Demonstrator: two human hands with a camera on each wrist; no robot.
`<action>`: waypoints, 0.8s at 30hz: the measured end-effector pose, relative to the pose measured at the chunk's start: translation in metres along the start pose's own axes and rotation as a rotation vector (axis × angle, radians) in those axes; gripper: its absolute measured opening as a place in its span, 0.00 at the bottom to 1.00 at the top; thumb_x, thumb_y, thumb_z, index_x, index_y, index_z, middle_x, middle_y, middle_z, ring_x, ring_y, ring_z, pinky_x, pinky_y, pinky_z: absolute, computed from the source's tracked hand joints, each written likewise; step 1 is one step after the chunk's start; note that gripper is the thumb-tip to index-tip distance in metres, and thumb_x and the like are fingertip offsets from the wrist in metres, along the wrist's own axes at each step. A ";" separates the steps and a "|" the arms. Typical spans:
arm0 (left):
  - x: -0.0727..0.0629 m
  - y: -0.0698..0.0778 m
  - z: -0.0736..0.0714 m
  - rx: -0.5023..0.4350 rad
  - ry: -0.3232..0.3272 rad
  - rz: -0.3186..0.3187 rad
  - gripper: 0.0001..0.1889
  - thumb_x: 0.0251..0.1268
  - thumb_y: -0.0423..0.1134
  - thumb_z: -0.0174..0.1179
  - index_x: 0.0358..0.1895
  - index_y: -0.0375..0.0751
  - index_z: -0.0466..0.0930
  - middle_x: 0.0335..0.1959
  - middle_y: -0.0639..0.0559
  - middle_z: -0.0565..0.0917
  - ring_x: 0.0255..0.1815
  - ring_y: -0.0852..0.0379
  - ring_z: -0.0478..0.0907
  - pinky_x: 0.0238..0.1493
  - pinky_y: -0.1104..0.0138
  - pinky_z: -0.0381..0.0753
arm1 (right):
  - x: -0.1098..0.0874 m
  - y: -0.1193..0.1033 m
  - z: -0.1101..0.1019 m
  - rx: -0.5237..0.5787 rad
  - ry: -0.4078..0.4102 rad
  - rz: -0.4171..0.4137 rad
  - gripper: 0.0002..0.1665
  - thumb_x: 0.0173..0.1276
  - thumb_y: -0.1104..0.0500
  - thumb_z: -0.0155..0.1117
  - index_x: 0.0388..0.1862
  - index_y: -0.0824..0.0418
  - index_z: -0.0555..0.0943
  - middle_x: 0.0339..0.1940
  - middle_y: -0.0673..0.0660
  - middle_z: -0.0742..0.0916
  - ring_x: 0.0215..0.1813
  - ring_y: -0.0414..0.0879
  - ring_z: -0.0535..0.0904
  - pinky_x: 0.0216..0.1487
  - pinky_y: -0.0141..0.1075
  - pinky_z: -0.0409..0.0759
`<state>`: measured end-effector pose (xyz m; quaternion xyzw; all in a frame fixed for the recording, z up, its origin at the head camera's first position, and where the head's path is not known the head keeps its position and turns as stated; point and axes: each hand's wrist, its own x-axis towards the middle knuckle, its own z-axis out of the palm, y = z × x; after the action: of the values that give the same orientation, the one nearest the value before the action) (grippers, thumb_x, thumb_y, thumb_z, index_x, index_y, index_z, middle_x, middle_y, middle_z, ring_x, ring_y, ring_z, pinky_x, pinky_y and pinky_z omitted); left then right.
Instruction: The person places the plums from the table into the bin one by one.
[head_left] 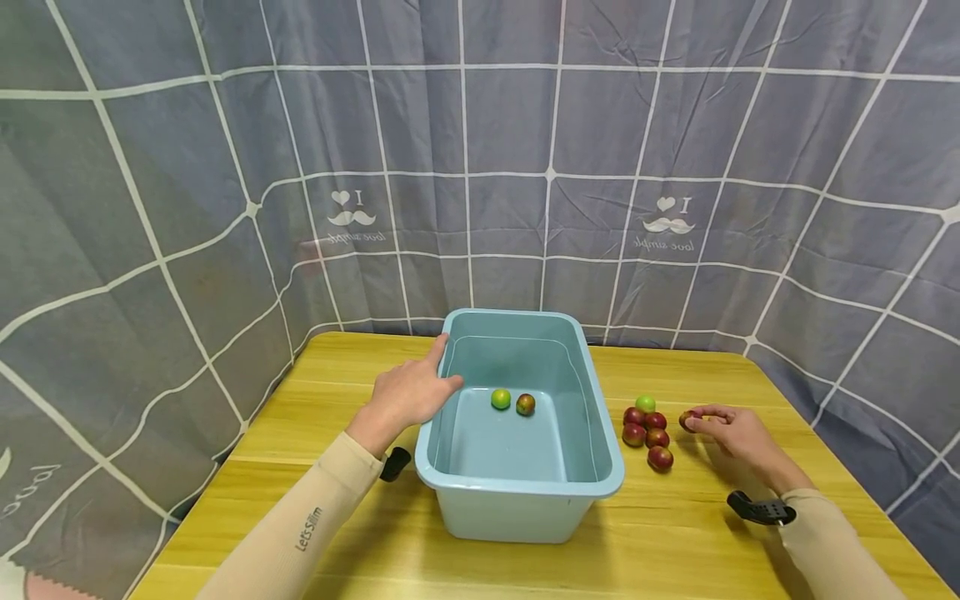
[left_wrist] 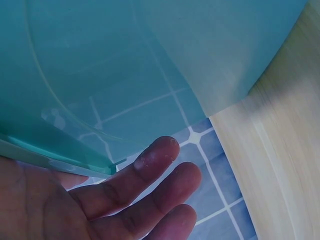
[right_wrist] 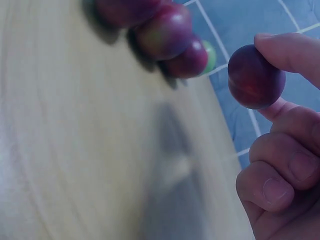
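Observation:
My right hand (head_left: 742, 437) pinches a dark red plum (right_wrist: 256, 77) between thumb and forefinger, its other fingers curled in towards the palm. To its left on the table lies a cluster of several red plums (head_left: 633, 434), with a small green fruit (head_left: 645, 404) at the far end. My left hand (head_left: 408, 392) holds the left rim of a light blue plastic tub (head_left: 517, 483), thumb over the rim and the other fingers outside. On the tub's floor sit a green fruit (head_left: 500, 398) and a reddish-green plum (head_left: 526, 405), side by side.
The yellow wood-grain table (head_left: 352, 358) carries the tub in its middle and the loose fruit to the right. A grey checked curtain (head_left: 510, 217) hangs behind the table and along both sides. Dark straps (head_left: 761, 508) show at the wrists.

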<state>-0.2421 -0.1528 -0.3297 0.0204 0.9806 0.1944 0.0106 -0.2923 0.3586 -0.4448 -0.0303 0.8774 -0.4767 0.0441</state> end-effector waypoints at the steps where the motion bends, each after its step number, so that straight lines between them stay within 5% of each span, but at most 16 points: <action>1: 0.000 0.000 0.000 0.000 -0.002 -0.002 0.43 0.68 0.63 0.46 0.83 0.61 0.40 0.29 0.50 0.81 0.30 0.50 0.78 0.25 0.59 0.71 | 0.000 -0.003 -0.001 -0.008 -0.003 -0.006 0.35 0.70 0.43 0.67 0.60 0.70 0.79 0.35 0.48 0.90 0.16 0.37 0.60 0.20 0.35 0.64; 5: 0.000 -0.001 0.000 0.001 -0.004 -0.003 0.43 0.68 0.63 0.46 0.83 0.61 0.40 0.28 0.51 0.80 0.29 0.51 0.77 0.25 0.59 0.71 | 0.000 -0.015 -0.003 -0.058 -0.005 -0.013 0.36 0.69 0.40 0.66 0.61 0.68 0.80 0.36 0.52 0.90 0.17 0.38 0.61 0.22 0.36 0.64; 10: 0.000 -0.001 0.000 -0.002 -0.005 -0.002 0.43 0.68 0.63 0.46 0.83 0.61 0.40 0.27 0.51 0.80 0.28 0.50 0.77 0.25 0.59 0.71 | 0.000 -0.029 -0.003 -0.108 -0.008 -0.049 0.35 0.70 0.41 0.65 0.61 0.69 0.80 0.24 0.47 0.82 0.18 0.40 0.62 0.25 0.35 0.66; 16: 0.001 0.000 0.001 -0.003 -0.005 -0.002 0.43 0.68 0.63 0.46 0.83 0.61 0.40 0.27 0.50 0.80 0.29 0.50 0.77 0.25 0.59 0.71 | -0.001 -0.047 -0.003 -0.116 -0.021 -0.121 0.31 0.71 0.43 0.65 0.59 0.67 0.81 0.38 0.49 0.90 0.18 0.39 0.62 0.24 0.36 0.66; 24: 0.000 -0.001 0.001 0.000 0.000 -0.007 0.43 0.67 0.63 0.46 0.83 0.61 0.41 0.28 0.51 0.80 0.29 0.50 0.77 0.26 0.58 0.71 | 0.001 -0.071 0.000 -0.133 -0.034 -0.166 0.31 0.70 0.43 0.66 0.59 0.66 0.81 0.26 0.47 0.84 0.19 0.41 0.63 0.25 0.36 0.67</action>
<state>-0.2425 -0.1531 -0.3308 0.0172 0.9807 0.1946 0.0112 -0.2924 0.3197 -0.3850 -0.1137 0.9007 -0.4190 0.0171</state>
